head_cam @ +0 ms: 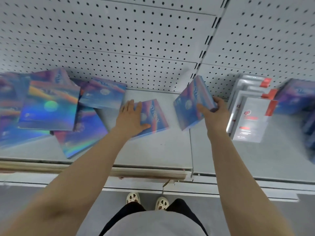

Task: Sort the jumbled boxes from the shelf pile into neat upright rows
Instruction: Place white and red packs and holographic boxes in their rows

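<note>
A jumbled pile of shiny blue-purple holographic boxes (49,106) lies flat and overlapping on the left of the grey shelf (153,150). One such box (157,114) lies flat in the middle of the shelf, and my left hand (130,118) rests on it with straight fingers. My right hand (214,113) grips another holographic box (190,101) by its right edge and holds it tilted above the shelf, right of the middle.
White boxes with red tabs (250,114) stand in a row on the right shelf section, with more blue boxes (296,97) beyond them at the far right. A pegboard wall (136,40) backs the shelf. My feet show on the floor below.
</note>
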Demonstrator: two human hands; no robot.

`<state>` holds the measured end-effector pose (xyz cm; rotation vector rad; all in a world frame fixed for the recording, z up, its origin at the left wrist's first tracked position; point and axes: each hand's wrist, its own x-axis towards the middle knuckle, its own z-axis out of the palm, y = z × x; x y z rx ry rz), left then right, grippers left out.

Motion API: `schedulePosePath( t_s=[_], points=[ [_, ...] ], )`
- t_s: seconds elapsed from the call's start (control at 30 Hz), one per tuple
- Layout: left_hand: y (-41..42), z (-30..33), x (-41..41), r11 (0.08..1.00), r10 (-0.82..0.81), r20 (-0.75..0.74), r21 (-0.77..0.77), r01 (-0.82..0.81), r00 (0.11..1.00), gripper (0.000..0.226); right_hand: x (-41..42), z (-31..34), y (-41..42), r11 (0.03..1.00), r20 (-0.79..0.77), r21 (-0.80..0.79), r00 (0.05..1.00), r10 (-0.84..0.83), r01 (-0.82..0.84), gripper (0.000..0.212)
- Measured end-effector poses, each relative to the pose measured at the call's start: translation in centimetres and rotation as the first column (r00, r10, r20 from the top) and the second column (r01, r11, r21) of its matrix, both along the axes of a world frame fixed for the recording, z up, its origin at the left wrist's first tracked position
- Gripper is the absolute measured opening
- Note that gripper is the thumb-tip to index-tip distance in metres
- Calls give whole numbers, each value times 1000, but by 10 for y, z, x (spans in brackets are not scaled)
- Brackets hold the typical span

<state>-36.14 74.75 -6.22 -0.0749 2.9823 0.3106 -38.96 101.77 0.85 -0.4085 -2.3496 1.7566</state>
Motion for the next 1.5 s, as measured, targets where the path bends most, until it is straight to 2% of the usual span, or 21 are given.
schedulePosePath(
  t_s=[0.1, 0.2, 0.37, 0.47, 0.53, 0.6, 0.73, 0.83, 0.93, 1.03, 1.17, 1.37, 1.5],
  points=[
    [0, 3, -18, 998, -20, 67, -55, 24, 998, 106, 7, -2, -2, 997, 28, -75, 999, 27, -25, 31],
    [5, 8, -19, 994, 21, 83, -105, -12, 996, 109, 7, -4, 1, 994, 33, -107, 999, -19, 22, 22],
    [20, 11, -7, 993, 115, 87, -43, -111, 990, 111, 11, -11, 16, 978, 0, -195, 997, -80, 78, 12],
    [20, 26, 0, 981, 195, 64, -3, -195, 979, 79, 17, -12, 28, 978, -30, -195, 996, -87, 80, 7],
    [17, 38, 4, 959, 240, 25, 147, -241, 970, 51, 22, -13, 37, 967, -43, -237, 994, -104, 91, 8],
    [16, 47, 12, 898, 298, -2, 340, -280, 954, 34, 29, -13, 48, 964, -47, -234, 989, -139, 124, 9],
    [25, 59, 33, 734, 359, -42, 630, -254, 933, 23, 56, -6, 67, 936, -52, -293, 975, -218, 193, 6],
    [41, 66, 46, 547, 375, -44, 817, -182, 926, 19, 87, 1, 84, 904, -59, -334, 951, -304, 268, 5],
    [61, 66, 55, 359, 390, 22, 917, -174, 920, 12, 125, 3, 99, 851, -31, -397, 922, -386, 344, 4],
    [89, 63, 63, 213, 375, 122, 953, -213, 919, 21, 166, 4, 115, 803, 10, -412, 884, -468, 430, 5],
    [131, 62, 72, 145, 324, 140, 970, -196, 935, 23, 204, 7, 145, 756, 12, -439, 845, -535, 485, 4],
    [212, 65, 79, 93, 299, 124, 983, -158, 946, 24, 213, 14, 218, 805, -46, -381, 861, -507, 454, 11],
    [271, 70, 82, 57, 349, 124, 986, -154, 929, 22, 189, 22, 278, 872, -88, -268, 891, -445, 409, 15]
  ],
)
